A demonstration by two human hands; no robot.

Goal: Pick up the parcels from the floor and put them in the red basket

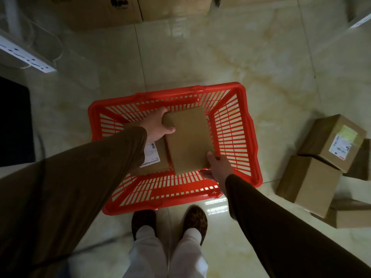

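Observation:
A red slatted basket (239,137) stands on the tiled floor in front of my feet. Over its opening I hold a plain brown parcel (188,139) with both hands. My left hand (158,125) grips its far left corner. My right hand (217,167) grips its near right corner. Under my left wrist another parcel with a white shipping label (152,155) lies inside the basket, partly hidden by my arm and the held parcel. Several cardboard parcels (309,181) lie on the floor to the basket's right.
Large cardboard cartons (120,11) line the far wall. A white perforated shelf rail (26,57) and a dark object (14,121) are at the left. My feet in patterned slippers (195,219) stand just behind the basket.

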